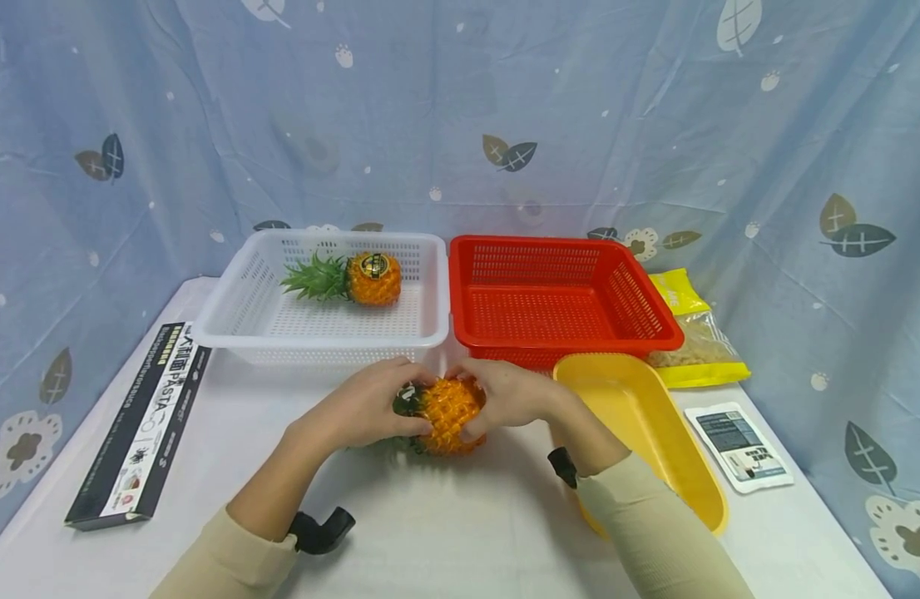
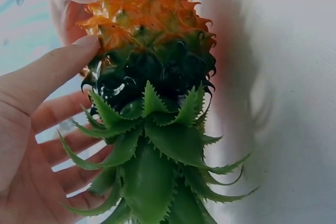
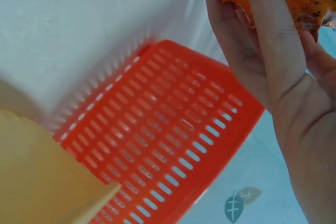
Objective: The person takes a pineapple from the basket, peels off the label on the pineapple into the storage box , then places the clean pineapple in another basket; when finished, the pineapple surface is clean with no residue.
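Observation:
Between both hands, in front of the baskets, is a toy-like pineapple (image 1: 451, 413) with an orange body, a dark green base near the crown and spiky leaves (image 2: 152, 171). My left hand (image 1: 373, 403) holds it at the crown end, thumb (image 2: 58, 69) on the near side and fingers reaching behind. At the orange end my right hand (image 1: 508, 391) grips the body with thumb and curled fingers; its fingers (image 3: 273, 30) lie against the orange surface. A second pineapple (image 1: 373, 280) with a black-and-gold label lies in the white basket (image 1: 321, 341), crown to the left.
A red basket (image 1: 565, 343) stands right of the white one. The yellow tray (image 1: 640, 416) lies under and beside the right forearm. Farther right are a yellow pasta bag (image 1: 699, 333) and a white packet (image 1: 739, 447). A long black pasta box (image 1: 141, 424) lies at left.

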A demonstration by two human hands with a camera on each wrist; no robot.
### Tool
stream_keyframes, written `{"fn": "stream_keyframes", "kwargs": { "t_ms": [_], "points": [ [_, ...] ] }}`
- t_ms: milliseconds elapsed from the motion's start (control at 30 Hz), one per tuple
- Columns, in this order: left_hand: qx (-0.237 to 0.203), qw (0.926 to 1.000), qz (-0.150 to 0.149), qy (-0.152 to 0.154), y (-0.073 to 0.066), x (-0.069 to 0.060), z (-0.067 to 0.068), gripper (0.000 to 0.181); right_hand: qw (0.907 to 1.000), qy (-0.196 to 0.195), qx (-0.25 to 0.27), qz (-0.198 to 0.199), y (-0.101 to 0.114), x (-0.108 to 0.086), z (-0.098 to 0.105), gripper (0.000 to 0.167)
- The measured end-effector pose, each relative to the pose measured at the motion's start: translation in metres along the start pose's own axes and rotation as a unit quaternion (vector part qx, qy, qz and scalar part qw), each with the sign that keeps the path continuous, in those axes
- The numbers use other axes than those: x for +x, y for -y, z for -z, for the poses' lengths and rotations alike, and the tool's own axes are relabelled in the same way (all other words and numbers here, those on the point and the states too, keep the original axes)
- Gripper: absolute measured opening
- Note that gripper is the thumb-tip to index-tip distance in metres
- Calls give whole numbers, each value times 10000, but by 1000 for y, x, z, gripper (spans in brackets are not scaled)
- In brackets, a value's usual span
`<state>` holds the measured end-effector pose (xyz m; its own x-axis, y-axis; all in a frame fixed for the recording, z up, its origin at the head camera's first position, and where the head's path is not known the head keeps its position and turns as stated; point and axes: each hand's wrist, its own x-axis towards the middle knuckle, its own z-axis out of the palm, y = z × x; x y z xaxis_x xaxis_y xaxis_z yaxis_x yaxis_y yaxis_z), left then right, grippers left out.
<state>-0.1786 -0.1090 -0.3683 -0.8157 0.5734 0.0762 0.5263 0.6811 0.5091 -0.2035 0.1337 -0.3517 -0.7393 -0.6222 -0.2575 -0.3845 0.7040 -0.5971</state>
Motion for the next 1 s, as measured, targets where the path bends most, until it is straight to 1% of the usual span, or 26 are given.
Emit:
{"fn": "stream_keyframes", "kwargs": {
  "t_ms": [133, 267, 333, 467, 600, 733, 900, 1000],
  "points": [
    [-178, 9997, -48, -155, 0, -3, 3, 52, 10000, 10, 41, 18, 2, -3, 7, 64],
    [-459, 9982, -125, -373, 2, -7, 9, 45, 9996, 8, 235, -162, 2, -10, 15, 66],
    [-624, 9963, -212, -550, 5, -10, 14, 41, 9992, -7, 305, -267, 1, -14, 20, 68],
    [-905, 9910, -294, -946, 12, -18, 26, 35, 9988, 29, 358, -325, 0, -22, 30, 69],
    [-968, 9869, -120, -1282, 20, -26, 38, 30, 9984, 119, 310, -457, -1, -31, 41, 70],
    [-984, 9824, 106, -1586, 27, -35, 51, 29, 9983, 119, 235, -517, -1, -40, 55, 70],
    [-967, 9760, 316, -1928, 38, -45, 61, 28, 9989, 54, 168, -441, 1, -49, 75, 68],
    [-939, 9718, 415, -2125, 46, -52, 66, 27, 9993, -19, 27, -384, 2, -53, 89, 67]
  ]
}}
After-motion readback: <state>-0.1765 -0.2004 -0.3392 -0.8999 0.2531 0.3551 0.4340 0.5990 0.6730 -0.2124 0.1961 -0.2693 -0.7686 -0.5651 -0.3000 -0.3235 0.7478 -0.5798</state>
